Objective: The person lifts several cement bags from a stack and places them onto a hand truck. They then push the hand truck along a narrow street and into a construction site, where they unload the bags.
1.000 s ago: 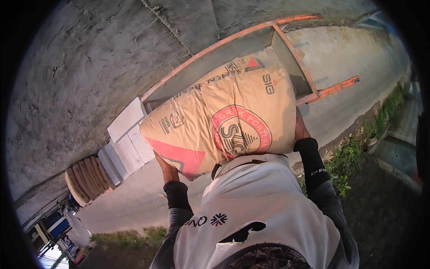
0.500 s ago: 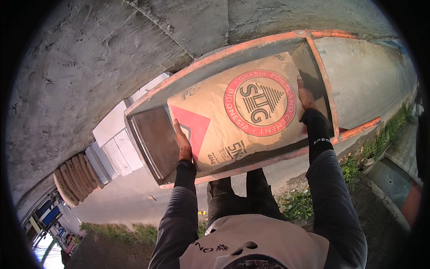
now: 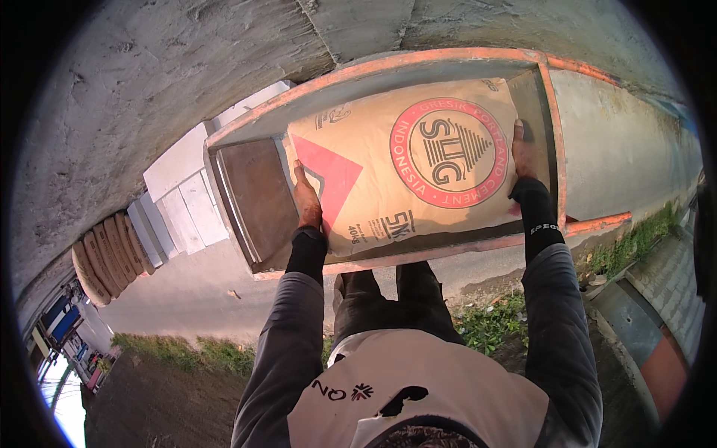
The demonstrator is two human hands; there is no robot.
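Observation:
A large brown paper cement bag (image 3: pixel 403 168) with a red ring and a red angular patch lies flat inside a long metal cart tray (image 3: pixel 373 63) with an orange rim. Closed on the bag's left end is my left hand (image 3: pixel 307 200), its thumb along the top face. My right hand (image 3: pixel 524 155) grips the opposite end, close to the tray's right wall. The fingers beneath the bag's edges are partly hidden. Left of the bag, a dark brown panel (image 3: pixel 258 183) fills the tray's end.
Rough grey concrete wall (image 3: pixel 194 67) runs behind the tray. White blocks (image 3: pixel 183 201) and stacked brown bags (image 3: pixel 108 257) stand to the left. Orange cart handles (image 3: pixel 601 222) jut out at the right. Green weeds (image 3: pixel 493 325) border the pavement by my legs.
My view has turned, so tray and bag appear more level and slightly higher. Both hands stay on the bag's ends, and the bag remains inside the tray.

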